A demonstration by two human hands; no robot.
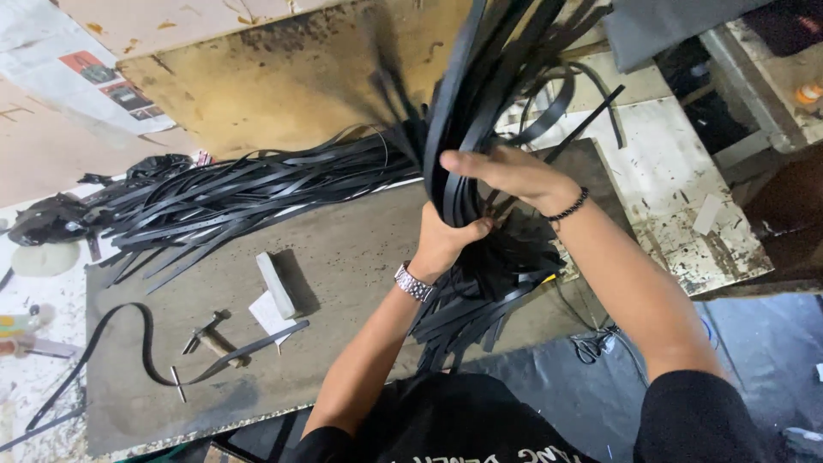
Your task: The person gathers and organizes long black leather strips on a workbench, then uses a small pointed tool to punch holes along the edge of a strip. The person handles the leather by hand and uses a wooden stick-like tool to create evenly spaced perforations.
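While my left hand [447, 238] clamps around the thick bundle of black straps [470, 129], my right hand [506, 171] lies over the same bundle from the far side, fingers curled across the straps, so both hands are closed on it. I hold the bundle upright above the dark work board [343, 249], its upper ends fanning out past the top of the view and its lower ends hanging down in a loose spray toward the near edge of the board. A metal watch [414, 283] sits on my left wrist and a dark bead bracelet [570, 206] on my right.

On the board, left of my hands, a second heap of black straps [231, 201] lies flat, spreading toward the board's left end. Nearer to me than that heap, a pale rectangular block [276, 285] rests on the board with a small white scrap of paper [270, 315] just beside it. A hammer [210, 334] lies close to the paper, and a single long strap [129, 343] curves across the board's left near corner, running off its edge. Scissors [591, 345] lie just off the board's near right edge, on dark sheeting.
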